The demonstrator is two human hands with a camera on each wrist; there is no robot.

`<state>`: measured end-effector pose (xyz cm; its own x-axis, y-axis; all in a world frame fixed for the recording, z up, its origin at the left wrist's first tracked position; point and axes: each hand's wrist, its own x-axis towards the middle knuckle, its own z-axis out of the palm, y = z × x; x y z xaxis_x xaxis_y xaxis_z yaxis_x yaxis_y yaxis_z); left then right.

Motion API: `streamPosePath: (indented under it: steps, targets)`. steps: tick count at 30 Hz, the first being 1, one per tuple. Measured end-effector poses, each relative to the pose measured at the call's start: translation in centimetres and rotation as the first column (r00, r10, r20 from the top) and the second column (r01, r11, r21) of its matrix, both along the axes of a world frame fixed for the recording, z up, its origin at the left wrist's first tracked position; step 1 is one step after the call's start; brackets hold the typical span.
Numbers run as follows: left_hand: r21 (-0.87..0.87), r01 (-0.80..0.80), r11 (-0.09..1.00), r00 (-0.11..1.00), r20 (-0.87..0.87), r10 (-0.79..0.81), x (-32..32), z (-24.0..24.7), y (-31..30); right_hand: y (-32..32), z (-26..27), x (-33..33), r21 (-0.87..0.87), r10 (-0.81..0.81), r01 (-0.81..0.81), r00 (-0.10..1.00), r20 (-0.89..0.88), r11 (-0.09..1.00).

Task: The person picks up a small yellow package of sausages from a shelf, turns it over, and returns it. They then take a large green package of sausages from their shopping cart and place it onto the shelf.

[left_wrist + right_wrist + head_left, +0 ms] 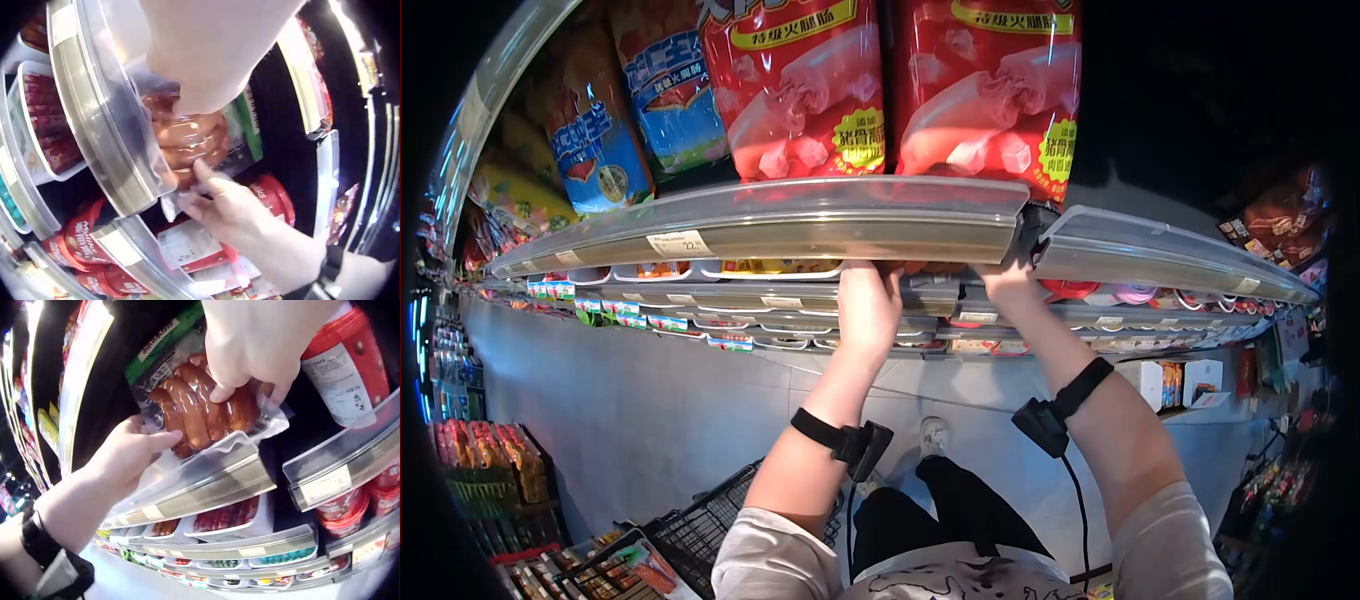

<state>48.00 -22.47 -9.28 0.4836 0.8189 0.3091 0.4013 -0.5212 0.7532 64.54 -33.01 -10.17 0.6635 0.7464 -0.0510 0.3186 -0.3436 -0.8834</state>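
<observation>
A clear vacuum pack of brown sausages (203, 406) with a green label strip lies tilted behind the clear shelf front. At its left edge in the right wrist view, my left hand (125, 453) grips it, thumb on top. My right hand (256, 353) reaches down from above and pinches the pack's other side. In the left wrist view the sausages (194, 140) show between my left hand (200, 56) and right hand (237, 212). From the head view, the fingers of my left hand (868, 305) and right hand (1007, 285) are mostly hidden under the upper shelf lip.
Large red sausage bags (795, 100) stand on the shelf above. A red tub (350, 369) sits beside the pack. Clear shelf fronts (206, 481) run close below the hands, with trays on lower shelves. A black wire basket (700, 525) is at the lower left.
</observation>
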Motion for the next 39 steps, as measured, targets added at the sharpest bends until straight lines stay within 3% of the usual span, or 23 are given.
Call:
streamPosePath:
  steps: [2, 3, 4, 5, 6, 8, 11, 15, 17, 18, 20, 24, 27, 29, 33, 35, 36, 39]
  targets:
    - [0.039, -0.004, 0.999, 1.0, -0.011, 0.004, 0.1, -0.7, -0.6, -1.2, -2.1, 0.4, -0.15, 0.169, -0.147, 0.975, 0.147, 0.978]
    - [0.039, -0.009, 0.999, 1.0, -0.009, 0.009, 0.2, -0.1, -1.4, -1.2, -2.8, 0.6, -0.15, 0.174, -0.152, 0.973, 0.149, 0.977]
    - [0.12, -0.028, 0.992, 1.0, 0.009, 0.027, 0.1, 0.5, -2.4, -1.2, -3.6, 0.8, -0.289, 0.297, -0.173, 0.833, 0.467, 0.941]
    - [0.2, -0.047, 0.979, 0.999, 0.025, 0.042, -0.1, 0.7, -3.1, -1.2, -4.1, 0.8, -0.421, 0.42, -0.141, 0.577, 0.7, 0.896]
    - [0.197, -0.049, 0.979, 0.999, 0.02, 0.046, -0.6, 0.4, -3.6, -0.9, -3.3, 0.1, -0.422, 0.424, -0.146, 0.579, 0.697, 0.894]
    - [0.254, 0.228, 0.94, 0.946, -0.285, -0.152, -1.3, -0.4, -4.2, -0.1, -1.8, -1.4, 0.016, 0.009, -0.018, 0.89, 0.456, 1.0]
    - [0.275, 0.23, 0.933, 0.913, -0.392, -0.11, -1.4, -1.3, -4.2, 0.6, -4.8, -0.2, -0.092, 0.023, 0.011, 0.932, 0.361, 0.996]
    - [0.319, 0.234, 0.918, 0.911, -0.401, -0.093, -1.2, -2.0, -2.9, 1.7, -6.8, -0.3, -0.099, 0.02, 0.024, 0.907, 0.421, 0.995]
    - [0.301, 0.252, 0.92, 0.896, -0.431, -0.104, -0.9, -1.9, -2.3, 2.2, -7.0, 0.0, -0.332, 0.265, -0.081, 0.785, 0.56, 0.94]
    - [0.285, 0.27, 0.92, 0.88, -0.461, -0.116, -0.9, -1.7, -2.0, 2.3, -7.2, -0.1, -0.332, 0.268, -0.085, 0.786, 0.557, 0.939]
    - [0.315, 0.271, 0.91, 0.863, -0.499, -0.084, -0.8, -1.6, -1.7, 2.6, -6.8, -0.5, -0.132, 0.094, -0.029, 0.848, 0.521, 0.991]
    - [0.336, 0.257, 0.906, 0.817, -0.577, -0.018, -0.2, -2.1, -1.5, 2.8, -5.6, 0.0, -0.219, 0.222, -0.144, 0.892, 0.393, 0.965]
    - [0.34, 0.241, 0.909, 0.833, -0.553, -0.014, 0.1, -2.7, -0.7, 3.3, -8.2, 0.8, -0.144, 0.202, -0.15, 0.849, 0.488, 0.978]
    - [0.326, 0.239, 0.915, 0.819, -0.573, -0.01, 0.2, -2.8, -0.5, 3.6, -9.2, 1.1, -0.121, 0.155, -0.097, 0.698, 0.7, 0.988]
    - [0.306, 0.236, 0.922, 0.815, -0.579, -0.017, -0.4, -2.3, -0.9, 4.5, -7.4, 1.0, -0.098, 0.048, 0.02, 0.768, 0.639, 0.995]
    - [0.295, 0.241, 0.924, 0.823, -0.567, -0.034, -0.9, -2.2, -1.1, 4.3, -4.5, 0.2, -0.331, 0.19, -0.014, 0.842, 0.506, 0.944]
    - [0.285, 0.259, 0.923, 0.824, -0.564, -0.057, -1.2, -2.2, -1.2, 4.3, -4.8, 0.4, -0.33, 0.189, -0.014, 0.843, 0.504, 0.944]
    - [0.268, 0.281, 0.922, 0.836, -0.54, -0.097, -1.8, -2.1, -1.5, 4.3, -4.3, 0.3, -0.045, 0.123, -0.115, 0.879, 0.461, 0.992]
